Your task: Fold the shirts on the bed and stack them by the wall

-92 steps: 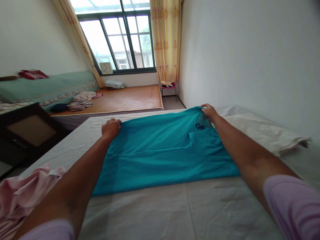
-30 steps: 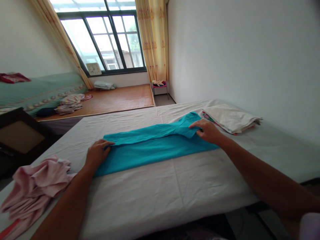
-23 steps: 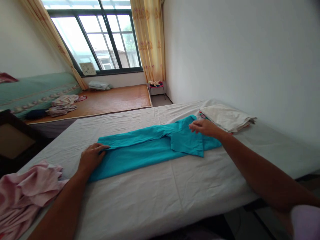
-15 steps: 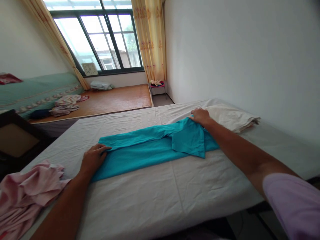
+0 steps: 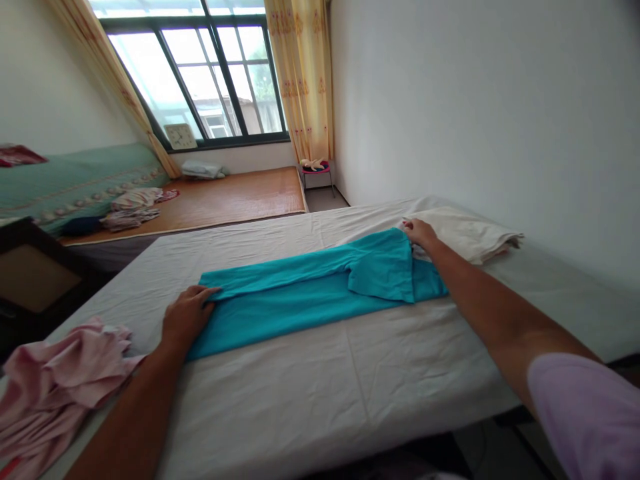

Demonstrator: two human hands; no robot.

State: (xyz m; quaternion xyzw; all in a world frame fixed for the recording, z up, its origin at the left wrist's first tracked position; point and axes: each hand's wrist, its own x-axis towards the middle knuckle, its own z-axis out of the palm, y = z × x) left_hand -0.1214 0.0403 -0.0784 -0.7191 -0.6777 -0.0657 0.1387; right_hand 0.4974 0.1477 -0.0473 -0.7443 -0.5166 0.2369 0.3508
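A turquoise short-sleeved T-shirt (image 5: 295, 307) lies across the bed, its far side folded over lengthwise and one sleeve laid flat on top towards the right. At the left end, my left hand (image 5: 189, 312) is closed on the hem, thumb and fingers at the folded edge. My right hand (image 5: 421, 233) is at the shirt's far right corner, beside the sleeve, with fingers curled together. What lies between those fingertips is too small to make out. Just behind that hand rests a folded off-white cloth (image 5: 467, 233).
The bed has a white sheet (image 5: 300, 393). A crumpled pink garment (image 5: 65, 373) lies at its left near edge. Beyond is a second bed with a brown mat (image 5: 240, 193) and clothes (image 5: 133, 210). A dark cabinet (image 5: 35, 267) stands left; a white wall (image 5: 475, 100) rises right.
My right hand has moved slightly right and away from me, off the top of the sleeve. The sleeve and shoulder now lie flatter and further right. My left hand stays at the hem.
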